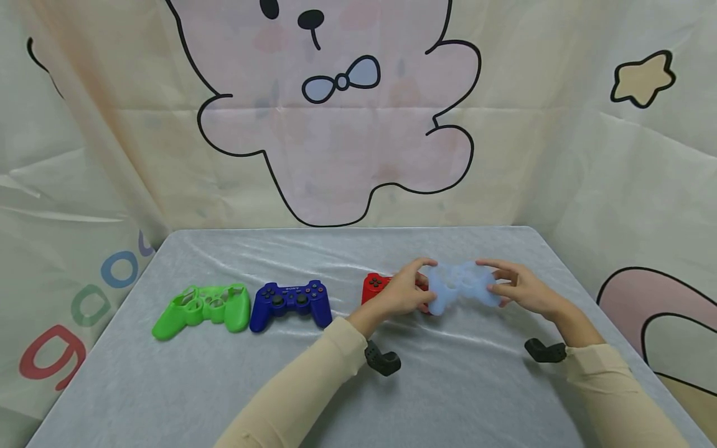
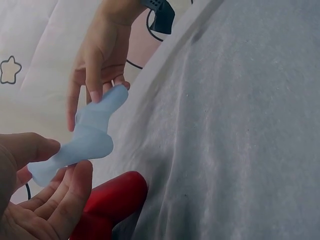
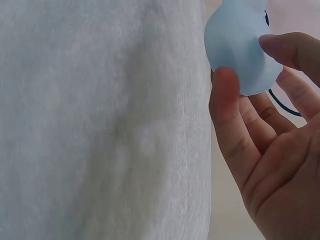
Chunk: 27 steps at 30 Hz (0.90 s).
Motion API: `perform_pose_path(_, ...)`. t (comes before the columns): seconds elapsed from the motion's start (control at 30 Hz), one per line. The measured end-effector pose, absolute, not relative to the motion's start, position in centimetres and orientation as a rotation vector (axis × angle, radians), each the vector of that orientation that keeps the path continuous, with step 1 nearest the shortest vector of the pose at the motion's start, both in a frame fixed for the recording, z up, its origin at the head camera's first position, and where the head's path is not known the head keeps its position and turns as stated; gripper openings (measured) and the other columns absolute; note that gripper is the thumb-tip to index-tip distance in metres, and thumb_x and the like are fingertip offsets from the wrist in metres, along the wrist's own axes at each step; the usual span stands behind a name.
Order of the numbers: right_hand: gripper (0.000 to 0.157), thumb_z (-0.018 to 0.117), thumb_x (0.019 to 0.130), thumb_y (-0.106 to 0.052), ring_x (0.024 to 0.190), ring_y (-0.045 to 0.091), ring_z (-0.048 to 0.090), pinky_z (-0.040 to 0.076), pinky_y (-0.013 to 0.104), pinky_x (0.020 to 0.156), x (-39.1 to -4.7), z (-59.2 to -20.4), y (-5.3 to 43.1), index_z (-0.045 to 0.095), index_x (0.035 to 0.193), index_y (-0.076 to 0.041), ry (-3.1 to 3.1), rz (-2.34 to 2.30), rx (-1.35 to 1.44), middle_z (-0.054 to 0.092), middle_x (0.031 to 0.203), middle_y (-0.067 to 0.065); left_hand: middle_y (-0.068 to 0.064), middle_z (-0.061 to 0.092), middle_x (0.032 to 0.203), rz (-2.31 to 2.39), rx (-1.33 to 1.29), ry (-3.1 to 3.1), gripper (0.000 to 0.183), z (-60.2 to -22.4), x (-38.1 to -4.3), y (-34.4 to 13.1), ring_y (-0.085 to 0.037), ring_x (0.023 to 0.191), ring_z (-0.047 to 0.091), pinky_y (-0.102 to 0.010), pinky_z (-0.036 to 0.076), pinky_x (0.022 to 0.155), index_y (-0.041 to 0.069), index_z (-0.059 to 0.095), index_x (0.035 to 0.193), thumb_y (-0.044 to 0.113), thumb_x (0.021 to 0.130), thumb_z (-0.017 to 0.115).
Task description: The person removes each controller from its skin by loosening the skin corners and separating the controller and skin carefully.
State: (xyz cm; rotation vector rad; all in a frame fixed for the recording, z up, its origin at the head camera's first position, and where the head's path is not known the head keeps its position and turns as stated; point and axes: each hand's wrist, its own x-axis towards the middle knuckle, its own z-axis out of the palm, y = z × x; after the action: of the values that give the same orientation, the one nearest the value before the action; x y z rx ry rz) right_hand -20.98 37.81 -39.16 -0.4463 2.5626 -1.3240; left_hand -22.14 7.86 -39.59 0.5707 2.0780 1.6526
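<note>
Both sleeves reach in toward the pale blue silicone cover (image 1: 462, 285), which I hold lifted just above the worktop (image 1: 224, 386): my left hand (image 1: 404, 291) pinches one end, my right hand (image 1: 518, 287) the other. Beneath my left hand lies the red controller (image 1: 374, 287); the blue controller (image 1: 290, 303) and green cover (image 1: 203, 308) sit well apart to the left.

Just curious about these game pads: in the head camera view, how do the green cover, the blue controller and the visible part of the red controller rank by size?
1. green cover
2. blue controller, only slightly smaller, so nearly alike
3. red controller, mostly hidden behind the left hand
</note>
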Motion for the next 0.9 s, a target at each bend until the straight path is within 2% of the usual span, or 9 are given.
perform_pose_path(0.13,0.056,0.062,0.101,-0.015,0.095,0.004,0.062,0.06,0.04,0.068,-21.0,-39.2,38.3,0.042,0.152,-0.005,2.568,-1.314,-0.46,0.059,0.121,0.019,-0.011,0.06,0.111,1.639,0.561,2.086,0.065,-39.4,-22.0,8.2,-0.015,0.064,0.063,-0.042,0.062,0.07,0.015,0.044,0.149,-0.003,0.091,0.068)
perform_pose_path(0.37,0.056,0.062,0.101,-0.015,0.095,0.004,0.062,0.06,0.042,0.069,-21.0,-39.0,39.0,0.042,0.152,-0.006,2.559,-1.307,-0.469,0.056,0.121,0.017,-0.013,0.059,0.122,1.604,0.563,2.14,0.066,-39.3,-21.9,8.8,-0.013,0.065,0.062,-0.029,0.06,0.063,0.017,0.044,0.15,-0.001,0.092,0.069)
perform_pose_path(0.57,0.056,0.063,0.101,-0.016,0.098,0.003,0.06,0.06,0.041,0.068,-20.7,-38.8,39.5,0.043,0.152,-0.006,2.579,-1.288,-0.457,0.057,0.121,0.013,-0.011,0.06,0.118,1.605,0.561,2.162,0.065,-39.3,-22.0,9.4,-0.012,0.072,0.061,-0.027,0.058,0.063,0.017,0.045,0.149,0.001,0.091,0.07)
perform_pose_path(0.8,0.057,0.063,0.101,-0.016,0.095,0.003,0.061,0.061,0.04,0.069,-20.5,-38.8,40.1,0.041,0.152,-0.006,2.584,-1.261,-0.433,0.057,0.12,0.017,-0.008,0.058,0.111,1.659,0.5,2.101,0.064,-39.5,-21.7,10.4,-0.017,0.066,0.06,-0.035,0.06,0.063,0.02,0.047,0.146,-0.002,0.09,0.069)
perform_pose_path(0.9,0.057,0.063,0.101,-0.016,0.095,0.002,0.062,0.061,0.039,0.07,-20.4,-38.8,40.4,0.041,0.152,-0.006,2.584,-1.252,-0.416,0.056,0.123,0.02,-0.007,0.058,0.11,1.658,0.461,2.133,0.064,-39.6,-21.6,10.9,-0.015,0.065,0.061,-0.029,0.058,0.059,0.023,0.05,0.144,-0.001,0.089,0.071)
